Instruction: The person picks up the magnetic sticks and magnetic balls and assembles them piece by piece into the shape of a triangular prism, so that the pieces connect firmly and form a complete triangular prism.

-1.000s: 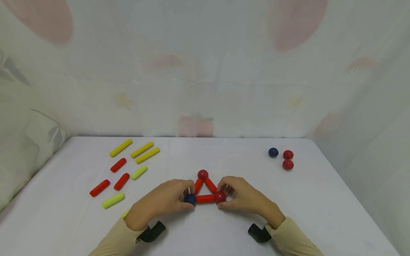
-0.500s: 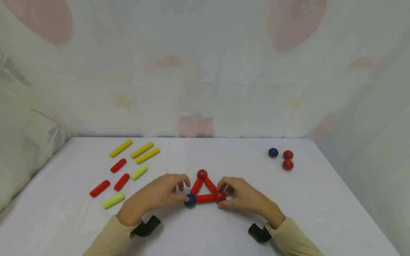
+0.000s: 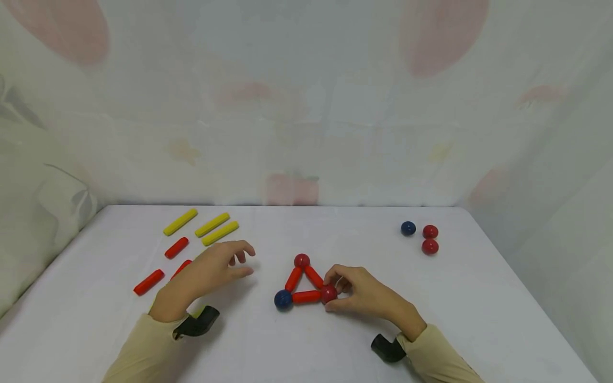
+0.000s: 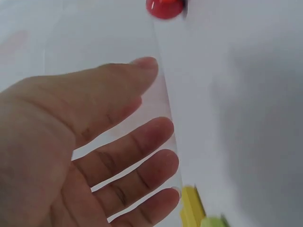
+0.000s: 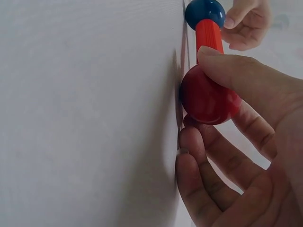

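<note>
A triangle of three red sticks (image 3: pixel 306 297) joined by balls lies on the white table. Its corners are a dark blue ball (image 3: pixel 283 300) at near left, a red ball (image 3: pixel 301 260) at the far point and another red ball (image 3: pixel 328 294) at near right. My right hand (image 3: pixel 359 290) pinches that near-right ball between thumb and fingers; the right wrist view shows the thumb on the ball (image 5: pixel 208 97). My left hand (image 3: pixel 206 274) hovers left of the triangle over the loose sticks, fingers relaxed and apart. Nothing lies between its fingers in the left wrist view.
Yellow sticks (image 3: pixel 180 222) lie at the back left, with loose red sticks (image 3: pixel 149 282) nearer. The left hand and forearm cover most of the green sticks. At the back right sit a blue ball (image 3: pixel 408 229) and two red balls (image 3: pixel 430 247).
My left hand has let go of the blue corner ball and moved left and away from the triangle, over the loose sticks. The right hand keeps its hold on the red ball.
</note>
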A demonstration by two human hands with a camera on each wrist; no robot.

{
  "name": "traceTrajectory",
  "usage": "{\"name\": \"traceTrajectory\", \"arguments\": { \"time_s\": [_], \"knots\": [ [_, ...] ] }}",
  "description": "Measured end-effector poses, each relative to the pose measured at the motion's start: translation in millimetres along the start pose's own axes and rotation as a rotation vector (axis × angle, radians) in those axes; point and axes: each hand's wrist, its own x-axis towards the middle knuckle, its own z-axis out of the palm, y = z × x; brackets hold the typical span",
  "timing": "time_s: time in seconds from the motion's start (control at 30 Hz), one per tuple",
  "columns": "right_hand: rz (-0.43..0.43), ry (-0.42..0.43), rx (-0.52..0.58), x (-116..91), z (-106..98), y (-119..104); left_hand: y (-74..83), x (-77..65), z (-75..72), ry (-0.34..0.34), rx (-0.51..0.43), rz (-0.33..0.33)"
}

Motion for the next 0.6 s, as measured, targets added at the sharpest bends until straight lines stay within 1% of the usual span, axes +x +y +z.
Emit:
{"name": "traceTrajectory", "arguments": {
  "time_s": [0.2,0.37,0.6],
  "knots": [
    [-0.001,0.002,0.007,0,0,1,-18.6,-2.2,-9.5,0.055,-0.022,0.003],
    [-0.003,0.002,0.01,0,0,1,-32.2,-3.1,-12.4,0.072,-0.033,0.003],
    [-0.025,0.008,-0.003,1,1,1,-45.3,-4.1,-16.5,0.093,-0.002,-0.026]
  ]
}}
